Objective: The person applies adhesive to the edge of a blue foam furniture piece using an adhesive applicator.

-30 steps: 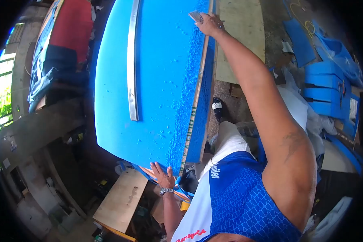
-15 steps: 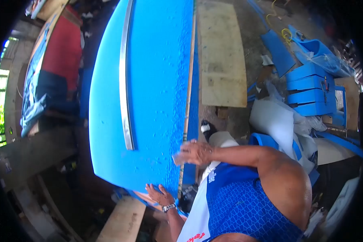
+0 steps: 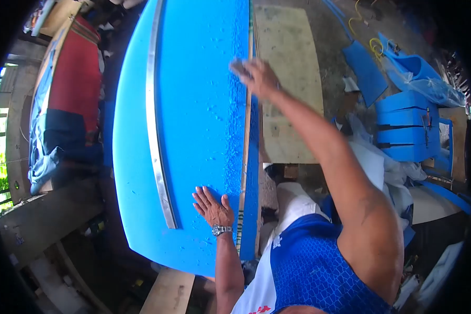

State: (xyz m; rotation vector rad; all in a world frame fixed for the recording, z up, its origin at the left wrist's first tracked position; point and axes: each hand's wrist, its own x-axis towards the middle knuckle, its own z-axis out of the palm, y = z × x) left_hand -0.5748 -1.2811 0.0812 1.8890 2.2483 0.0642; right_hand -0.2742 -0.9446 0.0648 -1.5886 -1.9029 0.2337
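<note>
A long blue foam board [image 3: 193, 131] with a rounded outline lies before me, blue crumbs scattered along its right side. My left hand [image 3: 213, 209] rests flat on the foam with its fingers spread; a metal watch is on that wrist. Farther up, my right hand [image 3: 260, 78] is closed around a small brownish sanding block [image 3: 239, 69] at the board's right edge, slightly blurred. A thin wooden strip [image 3: 245, 157] runs along this edge. On the board's left part lies a curved metal strip [image 3: 153, 104].
A plywood sheet [image 3: 290, 104] lies right of the board. Beyond it are a stack of blue foam blocks [image 3: 403, 123] and clear plastic wrap. At left stands a red and dark-blue covered piece [image 3: 76, 78]. A wooden plank [image 3: 167, 290] sits below the board's near end.
My right hand has slid far up the board's right edge with the sanding block. My left hand has moved up from the near end onto the foam surface.
</note>
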